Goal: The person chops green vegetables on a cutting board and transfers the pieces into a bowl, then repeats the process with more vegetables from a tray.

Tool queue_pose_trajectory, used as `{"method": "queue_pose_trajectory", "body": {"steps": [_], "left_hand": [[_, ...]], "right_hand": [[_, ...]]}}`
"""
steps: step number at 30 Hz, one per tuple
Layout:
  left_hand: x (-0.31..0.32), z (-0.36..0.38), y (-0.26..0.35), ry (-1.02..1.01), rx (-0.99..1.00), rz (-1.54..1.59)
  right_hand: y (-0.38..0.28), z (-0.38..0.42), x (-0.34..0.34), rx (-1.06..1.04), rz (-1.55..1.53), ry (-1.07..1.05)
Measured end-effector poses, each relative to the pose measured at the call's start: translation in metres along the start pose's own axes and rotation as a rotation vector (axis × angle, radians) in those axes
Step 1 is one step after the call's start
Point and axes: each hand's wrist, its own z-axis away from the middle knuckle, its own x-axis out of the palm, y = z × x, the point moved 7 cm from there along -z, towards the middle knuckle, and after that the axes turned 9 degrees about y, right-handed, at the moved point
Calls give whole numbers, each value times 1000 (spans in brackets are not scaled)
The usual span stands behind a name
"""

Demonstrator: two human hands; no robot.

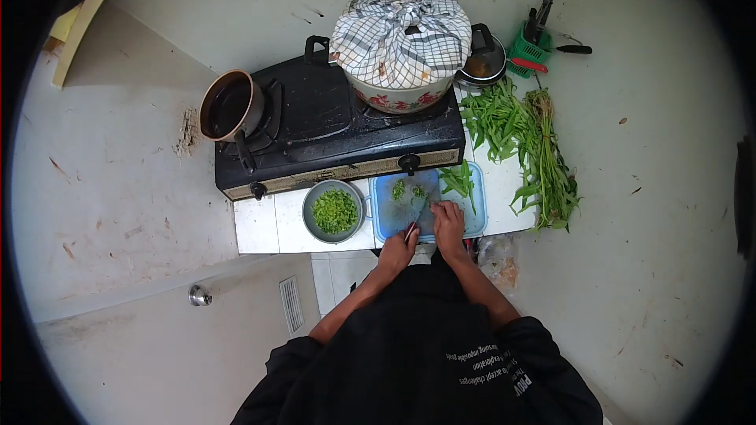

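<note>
My left hand [397, 252] is closed around the handle of a knife [413, 225], whose blade points up and right over a blue board or tray [380, 224]. Just right of the blade, my right hand [449, 228] rests over the tray with its fingers bent and pressed together; what lies under them is too small to tell. Small bits of chopped greens [399, 189] lie near the blade. Long green leaves [457, 179] sit at the tray's upper right. A grey bowl [309, 224] with chopped greens [334, 212] stands left of the tray.
Behind the tray is a black stove [315, 110] bearing a saucepan [248, 114] and a large cloth-wrapped pot [400, 94]. A smaller pan [498, 67] and a green utensil basket [529, 51] stand behind right. Bundled leafy stems [551, 157] lie on the right counter.
</note>
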Motion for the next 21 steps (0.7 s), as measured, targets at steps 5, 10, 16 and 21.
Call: {"method": "queue_pose_trajectory", "body": {"steps": [5, 10, 16, 21], "left_hand": [[1, -4, -2, 16, 21, 81], [13, 2, -13, -24, 60, 49], [5, 2, 0, -66, 11, 5], [4, -5, 4, -6, 45, 8]], "right_hand": [[-7, -5, -10, 0, -10, -6], [-6, -4, -11, 2, -3, -24], [-8, -3, -13, 6, -5, -40], [-7, -2, -12, -2, 7, -54]]}}
